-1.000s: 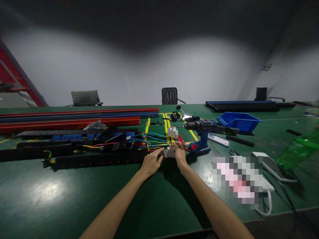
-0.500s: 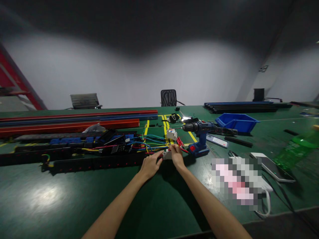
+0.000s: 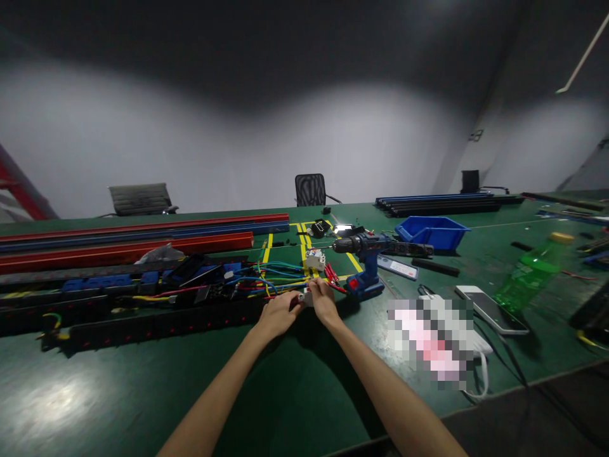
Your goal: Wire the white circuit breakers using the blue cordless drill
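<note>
Both hands meet at a small white circuit breaker (image 3: 307, 297) at the end of a black strip housing (image 3: 162, 320). My left hand (image 3: 277, 313) grips the breaker's left side, its fingers bent and closed. On the other side my right hand (image 3: 323, 301) pinches it from above, covering much of it. Blue, green and yellow wires (image 3: 271, 274) run from the strip toward the hands. Behind them stands a second white circuit breaker (image 3: 314, 259). Short red wires (image 3: 332, 274) lie just right of it, beside a blue cordless drill (image 3: 365, 260).
A blue bin (image 3: 431, 233) sits behind the drill. To the right are a white phone-like device (image 3: 492, 311), a green bottle (image 3: 533, 273) and a blurred-out item with a white cable. Red and blue rails (image 3: 214, 243) stretch along the left; black rails (image 3: 438, 206) lie at the back.
My view has turned a little to the right, so the table's things sit further left. Both hands stay at the circuit breaker, with only slight finger movement.
</note>
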The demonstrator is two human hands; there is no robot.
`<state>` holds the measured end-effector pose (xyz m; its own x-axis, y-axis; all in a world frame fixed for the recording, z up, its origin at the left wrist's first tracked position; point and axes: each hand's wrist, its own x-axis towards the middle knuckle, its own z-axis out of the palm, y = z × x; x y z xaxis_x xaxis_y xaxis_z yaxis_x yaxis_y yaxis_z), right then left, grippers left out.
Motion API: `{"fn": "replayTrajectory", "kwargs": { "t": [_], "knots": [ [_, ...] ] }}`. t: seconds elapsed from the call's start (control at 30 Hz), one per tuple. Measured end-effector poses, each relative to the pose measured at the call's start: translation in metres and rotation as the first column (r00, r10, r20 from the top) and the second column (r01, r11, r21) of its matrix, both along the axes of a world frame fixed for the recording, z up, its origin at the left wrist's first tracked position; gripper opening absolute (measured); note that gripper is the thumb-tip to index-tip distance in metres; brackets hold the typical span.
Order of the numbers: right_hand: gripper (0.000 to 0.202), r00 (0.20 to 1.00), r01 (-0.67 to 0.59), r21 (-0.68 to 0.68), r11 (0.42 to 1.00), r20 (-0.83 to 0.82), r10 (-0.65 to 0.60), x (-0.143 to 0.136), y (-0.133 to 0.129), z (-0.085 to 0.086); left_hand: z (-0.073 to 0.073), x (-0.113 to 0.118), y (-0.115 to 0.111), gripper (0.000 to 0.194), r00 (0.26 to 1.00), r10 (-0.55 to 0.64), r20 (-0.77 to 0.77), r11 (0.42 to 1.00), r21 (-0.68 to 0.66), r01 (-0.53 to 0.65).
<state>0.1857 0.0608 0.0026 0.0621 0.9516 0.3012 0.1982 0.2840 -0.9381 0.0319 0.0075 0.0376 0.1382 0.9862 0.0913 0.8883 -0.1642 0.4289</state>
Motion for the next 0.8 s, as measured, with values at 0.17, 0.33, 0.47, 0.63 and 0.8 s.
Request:
{"fn": "replayTrajectory", "kwargs": {
  "t": [0.17, 0.33, 0.47, 0.63, 0.8],
  "knots": [
    [0.022, 0.999, -0.049, 0.011, 0.999, 0.006, 0.048, 0.004, -0.002, 0.002, -0.006, -0.001, 0.0, 0.03, 1.0, 0.011, -0.002, 1.0, 0.009, -0.011],
    [0.027, 0.993, -0.116, 0.018, 0.993, -0.006, 0.116, 0.007, -0.005, 0.009, -0.01, 0.0, 0.0, 0.028, 1.0, 0.02, -0.02, 1.0, 0.016, -0.019],
    [0.021, 0.987, -0.163, 0.035, 0.986, 0.011, 0.163, 0.005, -0.006, 0.01, -0.008, -0.002, 0.0, 0.026, 0.999, 0.028, -0.027, 0.999, 0.022, -0.027],
    [0.022, 0.98, -0.2, 0.048, 0.979, 0.022, 0.199, 0.004, -0.005, 0.009, -0.008, -0.005, 0.0, 0.024, 0.999, 0.046, -0.029, 0.999, 0.025, -0.045],
    [0.021, 0.972, -0.232, 0.05, 0.972, 0.038, 0.23, 0.006, -0.006, 0.013, -0.009, -0.005, -0.004, 0.029, 0.998, 0.061, -0.01, 0.996, 0.061, -0.061]
  ]
}}
